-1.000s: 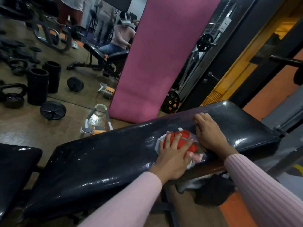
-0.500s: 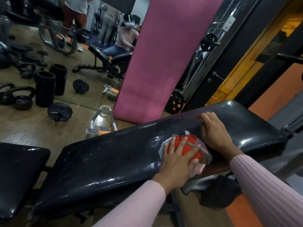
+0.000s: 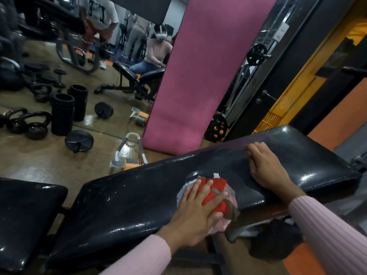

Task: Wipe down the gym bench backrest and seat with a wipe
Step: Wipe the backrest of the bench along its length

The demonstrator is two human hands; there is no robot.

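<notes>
A left hand (image 3: 195, 212) presses flat, fingers spread, on a red-and-white wipe (image 3: 215, 197) on the black bench backrest (image 3: 129, 199). The right hand (image 3: 266, 169) rests open beside it, likely bracing.

I'm counting two glossy black bench pads (image 3: 198, 187) (image 3: 23, 215), one red-and-white crumpled wipe (image 3: 215, 192), one tall pink foam mat (image 3: 200, 76), two black ridged foam rollers (image 3: 62, 114) (image 3: 79, 102), and two hands (image 3: 195, 213) (image 3: 266, 167).

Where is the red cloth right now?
The red cloth lies on the black bench pad, right of centre in the head view, pressed flat under the left hand.
</notes>
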